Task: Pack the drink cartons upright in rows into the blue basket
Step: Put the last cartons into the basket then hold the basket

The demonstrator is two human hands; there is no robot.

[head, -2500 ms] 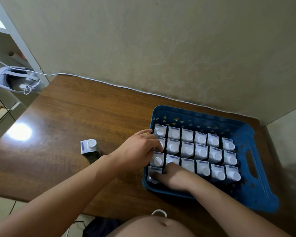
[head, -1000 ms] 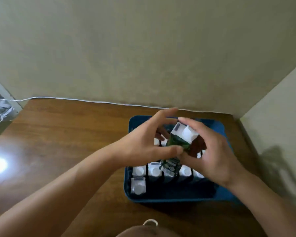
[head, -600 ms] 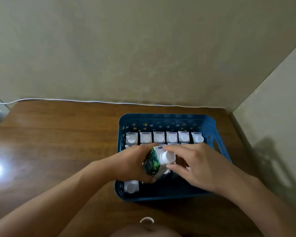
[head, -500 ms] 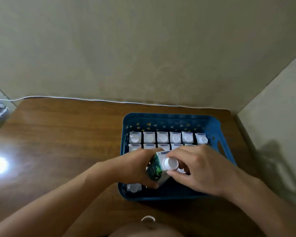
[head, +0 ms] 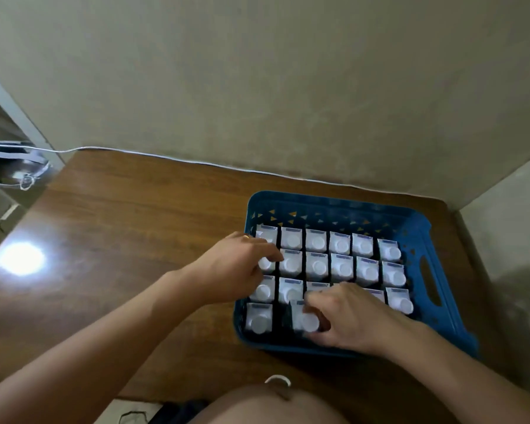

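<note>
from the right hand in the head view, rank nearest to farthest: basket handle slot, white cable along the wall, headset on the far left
From the right hand:
1. Basket handle slot, to its right.
2. White cable, along the wall behind the basket.
3. Headset, far left, beyond the table's edge.

Right hand point(head: 346, 319) hides third-row cartons point(head: 318, 287) — its fingers point(head: 314, 302) motion-blurred.

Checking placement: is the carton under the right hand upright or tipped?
Upright: the carton stands cap-up in the basket's near row, right hand on it.
</note>
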